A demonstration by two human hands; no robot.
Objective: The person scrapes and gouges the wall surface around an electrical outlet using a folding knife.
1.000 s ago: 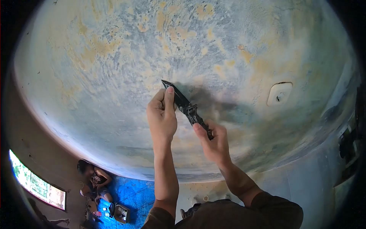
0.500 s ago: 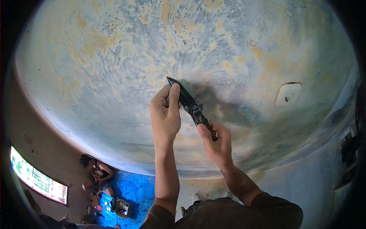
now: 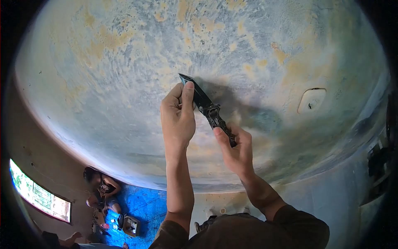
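Observation:
A dark folding knife (image 3: 209, 108) is unfolded in front of the mottled grey and yellow wall (image 3: 137, 83), its tip pointing up and left. My left hand (image 3: 179, 110) pinches the blade near the tip between thumb and fingers. Lower and to the right, my right hand (image 3: 236, 149) is wrapped round the handle, with the thumb along it. The knife's shadow and the hands' shadow fall on the wall to the right. Whether the blade touches the wall I cannot tell.
A white wall socket (image 3: 311, 101) is at the right. At the lower left, a person (image 3: 103, 189) sits by a blue tarp (image 3: 149, 207) with a box (image 3: 131, 226) on it. A bright window (image 3: 39, 193) lies further left. Part of another person (image 3: 68, 240) shows at the bottom left.
Both hands and the knife have moved slightly up in the view, keeping the same hold. Part of another person has come into view at the bottom left.

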